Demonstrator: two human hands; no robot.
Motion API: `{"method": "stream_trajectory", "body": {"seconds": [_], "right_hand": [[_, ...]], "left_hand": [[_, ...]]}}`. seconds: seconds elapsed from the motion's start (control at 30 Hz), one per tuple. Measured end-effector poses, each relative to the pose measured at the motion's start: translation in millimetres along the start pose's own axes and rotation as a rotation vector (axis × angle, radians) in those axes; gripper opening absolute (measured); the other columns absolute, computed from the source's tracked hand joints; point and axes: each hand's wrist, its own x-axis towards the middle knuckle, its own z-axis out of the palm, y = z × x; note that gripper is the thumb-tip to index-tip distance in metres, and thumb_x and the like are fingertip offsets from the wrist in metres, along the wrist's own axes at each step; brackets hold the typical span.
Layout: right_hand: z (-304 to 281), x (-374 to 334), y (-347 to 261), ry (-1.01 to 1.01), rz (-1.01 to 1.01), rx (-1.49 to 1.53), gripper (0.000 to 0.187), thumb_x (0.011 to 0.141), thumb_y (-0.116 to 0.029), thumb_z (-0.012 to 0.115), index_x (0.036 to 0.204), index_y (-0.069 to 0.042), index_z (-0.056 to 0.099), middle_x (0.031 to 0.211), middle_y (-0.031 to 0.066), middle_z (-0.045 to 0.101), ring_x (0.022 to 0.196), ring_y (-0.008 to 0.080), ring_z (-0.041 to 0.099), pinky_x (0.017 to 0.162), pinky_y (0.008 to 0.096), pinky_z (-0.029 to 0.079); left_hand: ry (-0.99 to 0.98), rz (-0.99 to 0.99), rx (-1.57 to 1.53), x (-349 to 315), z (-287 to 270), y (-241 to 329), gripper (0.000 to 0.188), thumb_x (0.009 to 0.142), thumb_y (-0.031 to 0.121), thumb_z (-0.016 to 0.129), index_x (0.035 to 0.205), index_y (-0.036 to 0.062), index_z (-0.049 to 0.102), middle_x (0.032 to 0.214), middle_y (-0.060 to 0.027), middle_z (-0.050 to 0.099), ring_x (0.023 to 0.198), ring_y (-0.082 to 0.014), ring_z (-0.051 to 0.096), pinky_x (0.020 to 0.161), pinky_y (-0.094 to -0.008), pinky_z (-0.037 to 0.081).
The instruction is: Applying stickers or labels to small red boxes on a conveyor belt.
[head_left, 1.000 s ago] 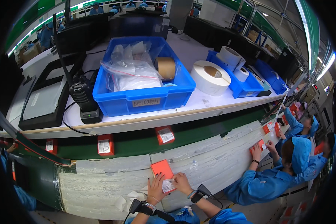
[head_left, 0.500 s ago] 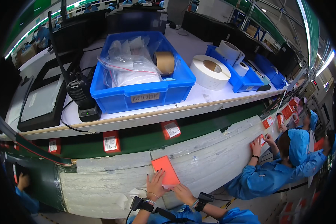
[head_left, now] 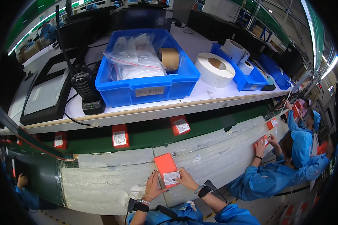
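A flat red box (head_left: 165, 162) lies on the pale, film-covered bench in front of me, tilted a little. Over its near part is a white printed label (head_left: 170, 177); I cannot tell whether all of it is stuck down. My left hand (head_left: 153, 186) grips the box at its near left side, with the fingers along the edge and the thumb at the near end. My right hand (head_left: 187, 179) is closed at the right edge of the label, its fingertips touching label and box. Crumpled white paper (head_left: 132, 194) lies left of my left hand.
Several red boxes with labels, one of them this red box (head_left: 120, 136), sit on the green conveyor belt (head_left: 150, 135). Above stands a shelf with a blue bin (head_left: 148, 92), a label roll (head_left: 215, 69) and a two-way radio (head_left: 84, 86). A co-worker (head_left: 266, 170) works at right.
My left hand has slid off the box's top to its near left side. My right hand has moved up to its right edge, and the label now shows on top. The belt boxes have shifted right.
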Motion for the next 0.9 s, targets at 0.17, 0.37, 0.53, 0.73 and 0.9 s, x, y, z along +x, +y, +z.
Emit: {"method": "stream_trajectory", "body": {"seconds": [0.17, 0.37, 0.53, 0.73, 0.9], "right_hand": [[2, 3, -8, -0.037, 0.002, -0.261, 0.038, 0.078, -0.002, 0.062, 0.108, -0.005, 0.038, 0.089, 0.0139, 0.058, 0.087, 0.0196, 0.061, 0.074, 0.0309, 0.047], [1, -1, -19, -0.045, -0.015, -0.371, 0.037, 0.079, -0.006, 0.061, 0.107, -0.005, 0.037, 0.084, 0.0192, 0.055, 0.084, 0.0330, 0.060, 0.072, 0.0359, 0.045], [0, -2, -11, -0.044, -0.026, -0.360, 0.038, 0.079, -0.006, 0.062, 0.108, -0.005, 0.036, 0.084, 0.0199, 0.056, 0.085, 0.0343, 0.061, 0.071, 0.0366, 0.045], [0, -2, -2, -0.038, -0.061, -0.355, 0.038, 0.080, -0.007, 0.062, 0.107, -0.005, 0.036, 0.081, 0.0198, 0.055, 0.076, 0.0334, 0.059, 0.065, 0.0364, 0.044], [3, -1, -5, -0.004, -0.050, -0.384, 0.033, 0.082, -0.010, 0.061, 0.106, -0.006, 0.039, 0.076, 0.0192, 0.054, 0.067, 0.0315, 0.056, 0.060, 0.0369, 0.042]], "left_hand": [[-0.103, -0.035, -0.270, -10, 20, -38, 0.097, 0.060, 0.022, 0.083, 0.138, 0.0040, 0.029, 0.133, -0.0202, 0.043, 0.119, -0.0342, 0.044, 0.100, -0.0371, 0.037], [-0.055, -0.024, -0.348, -10, 28, -43, 0.078, 0.069, 0.014, 0.076, 0.136, 0.0057, 0.037, 0.127, -0.0161, 0.051, 0.115, -0.0313, 0.049, 0.097, -0.0364, 0.039], [0.004, -0.078, -0.286, -11, 33, -43, 0.073, 0.068, 0.021, 0.077, 0.131, 0.0048, 0.044, 0.123, -0.0156, 0.055, 0.111, -0.0293, 0.053, 0.095, -0.0357, 0.041], [0.059, -0.178, -0.144, -8, 30, -23, 0.073, 0.065, 0.033, 0.078, 0.127, 0.0051, 0.049, 0.115, -0.0161, 0.059, 0.107, -0.0310, 0.056, 0.091, -0.0370, 0.045], [0.069, -0.177, -0.100, -7, 31, -22, 0.074, 0.064, 0.033, 0.078, 0.126, 0.0043, 0.049, 0.115, -0.0166, 0.059, 0.105, -0.0310, 0.057, 0.090, -0.0377, 0.046]]}}
